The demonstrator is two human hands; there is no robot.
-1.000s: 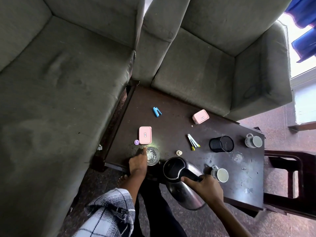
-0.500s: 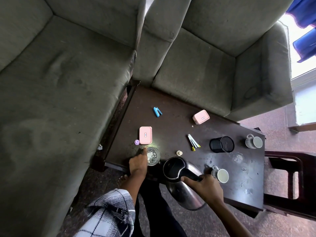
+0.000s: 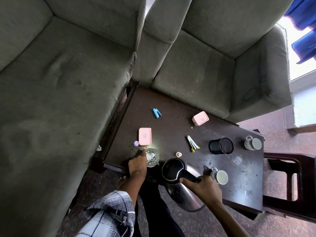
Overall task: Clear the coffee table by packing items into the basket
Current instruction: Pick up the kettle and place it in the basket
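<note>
1. Right hand (image 3: 203,187) is wrapping tight round the black handle of the kettle (image 3: 177,190), at the near edge of the coffee table (image 3: 171,124).
2. Left hand (image 3: 137,165) is touching the glass (image 3: 152,157), index finger straight; can't tell if it's actually gripping.
3. Basket isn't showing.
4. Best lifting: keeping the kettle upright, missing the mug (image 3: 220,176) just beside it, and wrapping the glass fully.
</note>
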